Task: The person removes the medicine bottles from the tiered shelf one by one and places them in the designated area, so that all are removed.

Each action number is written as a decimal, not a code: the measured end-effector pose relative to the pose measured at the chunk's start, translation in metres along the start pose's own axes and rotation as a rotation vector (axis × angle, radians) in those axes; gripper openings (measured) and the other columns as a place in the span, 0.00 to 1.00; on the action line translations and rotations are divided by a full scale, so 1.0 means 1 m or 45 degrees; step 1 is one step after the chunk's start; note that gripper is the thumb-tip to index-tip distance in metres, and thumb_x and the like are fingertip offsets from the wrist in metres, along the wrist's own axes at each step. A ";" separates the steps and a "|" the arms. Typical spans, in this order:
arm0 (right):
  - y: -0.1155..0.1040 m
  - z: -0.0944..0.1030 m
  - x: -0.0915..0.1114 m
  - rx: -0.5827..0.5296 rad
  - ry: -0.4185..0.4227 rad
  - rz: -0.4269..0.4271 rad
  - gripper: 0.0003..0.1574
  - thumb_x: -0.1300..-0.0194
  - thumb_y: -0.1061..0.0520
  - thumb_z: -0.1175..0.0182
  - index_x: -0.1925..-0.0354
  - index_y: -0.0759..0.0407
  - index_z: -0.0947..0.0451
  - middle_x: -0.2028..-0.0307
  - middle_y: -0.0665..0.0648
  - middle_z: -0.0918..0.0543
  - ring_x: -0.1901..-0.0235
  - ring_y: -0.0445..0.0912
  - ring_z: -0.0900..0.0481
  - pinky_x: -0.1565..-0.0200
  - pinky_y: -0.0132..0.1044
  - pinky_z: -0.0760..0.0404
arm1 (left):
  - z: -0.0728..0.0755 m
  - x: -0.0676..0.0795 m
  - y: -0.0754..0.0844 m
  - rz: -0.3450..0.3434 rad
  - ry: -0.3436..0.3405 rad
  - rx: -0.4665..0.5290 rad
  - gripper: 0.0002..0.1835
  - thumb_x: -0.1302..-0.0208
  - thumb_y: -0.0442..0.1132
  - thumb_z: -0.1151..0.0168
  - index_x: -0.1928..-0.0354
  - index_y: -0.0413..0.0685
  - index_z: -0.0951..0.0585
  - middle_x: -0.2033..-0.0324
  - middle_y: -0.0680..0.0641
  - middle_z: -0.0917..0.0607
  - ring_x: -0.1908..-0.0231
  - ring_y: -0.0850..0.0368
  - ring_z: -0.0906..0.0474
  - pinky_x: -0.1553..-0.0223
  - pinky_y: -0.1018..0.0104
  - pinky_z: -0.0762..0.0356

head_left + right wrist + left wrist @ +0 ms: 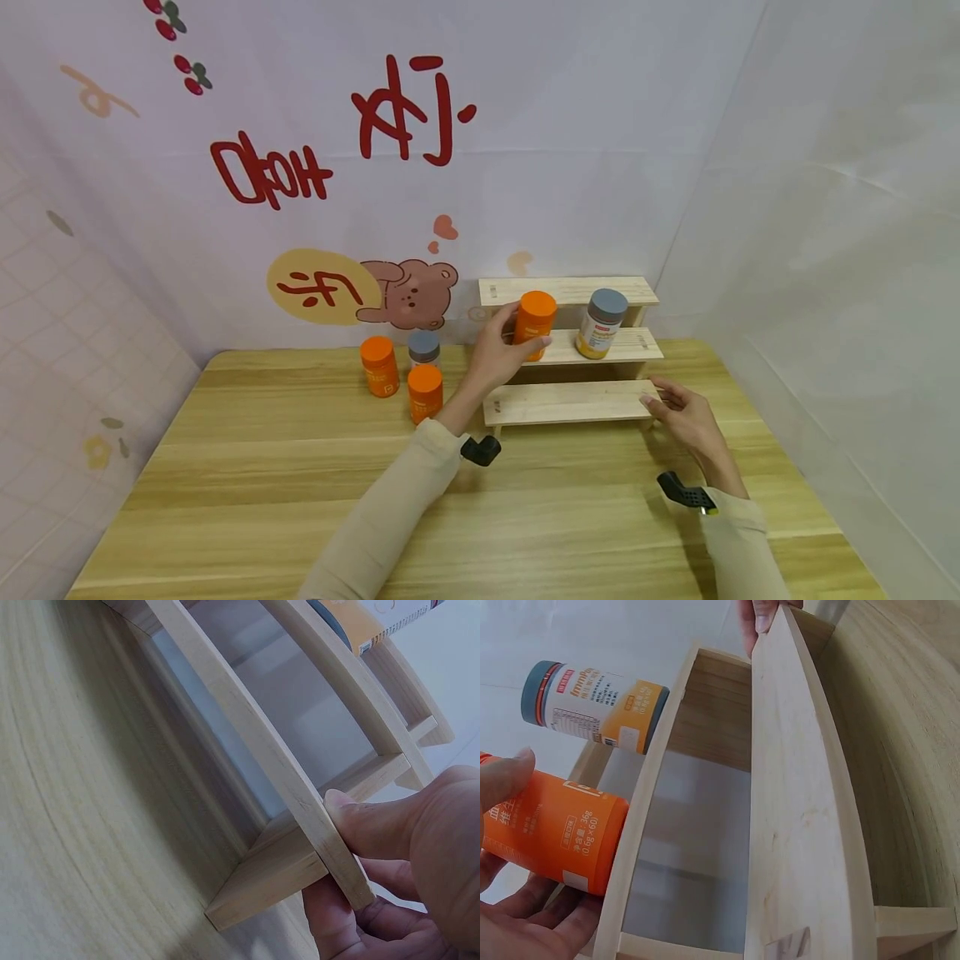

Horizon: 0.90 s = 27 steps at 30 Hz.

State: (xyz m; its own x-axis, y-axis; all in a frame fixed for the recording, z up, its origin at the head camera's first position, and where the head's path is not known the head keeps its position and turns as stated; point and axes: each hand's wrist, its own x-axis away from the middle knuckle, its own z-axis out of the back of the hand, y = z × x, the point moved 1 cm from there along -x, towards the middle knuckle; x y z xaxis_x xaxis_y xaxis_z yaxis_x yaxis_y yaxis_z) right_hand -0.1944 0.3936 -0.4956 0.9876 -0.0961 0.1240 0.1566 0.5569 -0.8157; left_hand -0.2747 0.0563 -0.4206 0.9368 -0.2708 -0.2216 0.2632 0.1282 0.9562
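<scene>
Orange bottle (535,323) clasped in left grip (497,354) at rack (570,402) pinched in right grip (688,419). Seemingly placed: grey-lidded bottle (601,325); remaining: three bottles (425,393) beside rack.

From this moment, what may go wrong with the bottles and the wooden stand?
The orange bottle in the left hand might knock the grey-capped bottle on the middle step.
The right hand pinches one end of the lowest step, so a pull could shift the wooden stand.

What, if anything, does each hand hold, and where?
Left hand: orange bottle, by the sides of its body. Right hand: bottom shelf, pinched at its right end.
</scene>
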 end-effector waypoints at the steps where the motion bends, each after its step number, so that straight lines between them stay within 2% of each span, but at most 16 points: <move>1: 0.000 0.000 0.000 0.003 0.000 -0.002 0.48 0.26 0.36 0.42 0.21 0.58 0.42 0.26 0.76 0.38 0.27 0.69 0.37 0.31 0.61 0.30 | 0.001 0.002 0.001 0.001 0.006 0.006 0.38 0.35 0.45 0.27 0.25 0.56 0.32 0.39 0.44 0.19 0.41 0.46 0.19 0.40 0.51 0.17; 4: -0.001 0.000 -0.001 0.009 -0.003 -0.007 0.48 0.26 0.36 0.42 0.21 0.58 0.42 0.26 0.76 0.37 0.28 0.68 0.36 0.34 0.52 0.23 | 0.005 0.007 0.003 -0.011 0.019 0.028 0.37 0.36 0.44 0.27 0.26 0.57 0.30 0.39 0.44 0.19 0.41 0.46 0.18 0.40 0.52 0.17; 8: 0.000 0.002 -0.002 0.019 0.006 -0.007 0.48 0.27 0.35 0.42 0.21 0.58 0.41 0.27 0.75 0.36 0.28 0.67 0.35 0.40 0.39 0.19 | 0.011 0.015 0.004 -0.038 0.020 0.043 0.35 0.35 0.43 0.27 0.28 0.59 0.29 0.40 0.45 0.18 0.42 0.47 0.18 0.40 0.54 0.17; 15: -0.001 0.002 -0.001 0.028 0.007 0.006 0.48 0.26 0.36 0.42 0.22 0.60 0.41 0.27 0.76 0.36 0.28 0.68 0.35 0.37 0.45 0.20 | 0.018 0.029 0.003 -0.054 0.022 0.074 0.34 0.37 0.42 0.26 0.30 0.63 0.27 0.41 0.46 0.17 0.42 0.48 0.17 0.40 0.55 0.16; 22: -0.001 0.001 0.000 0.022 0.009 -0.015 0.48 0.26 0.35 0.42 0.21 0.59 0.41 0.26 0.75 0.38 0.27 0.68 0.36 0.32 0.58 0.27 | 0.028 0.044 0.004 -0.031 0.041 0.104 0.36 0.37 0.42 0.25 0.28 0.65 0.28 0.40 0.46 0.18 0.42 0.49 0.18 0.40 0.56 0.17; 27: -0.002 0.000 0.000 0.022 0.001 -0.017 0.48 0.26 0.35 0.43 0.21 0.59 0.42 0.26 0.76 0.38 0.27 0.68 0.36 0.34 0.53 0.24 | 0.041 0.054 0.005 -0.044 0.089 0.095 0.36 0.38 0.41 0.24 0.29 0.60 0.28 0.42 0.44 0.17 0.42 0.49 0.18 0.38 0.54 0.18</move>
State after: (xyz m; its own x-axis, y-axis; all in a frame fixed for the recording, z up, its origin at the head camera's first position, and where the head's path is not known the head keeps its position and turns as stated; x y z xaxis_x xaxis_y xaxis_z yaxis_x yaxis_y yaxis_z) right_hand -0.1950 0.3930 -0.4942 0.9855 -0.1042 0.1340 0.1696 0.5700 -0.8040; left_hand -0.2322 0.0031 -0.4198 0.9419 -0.2062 -0.2652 0.2804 0.0480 0.9587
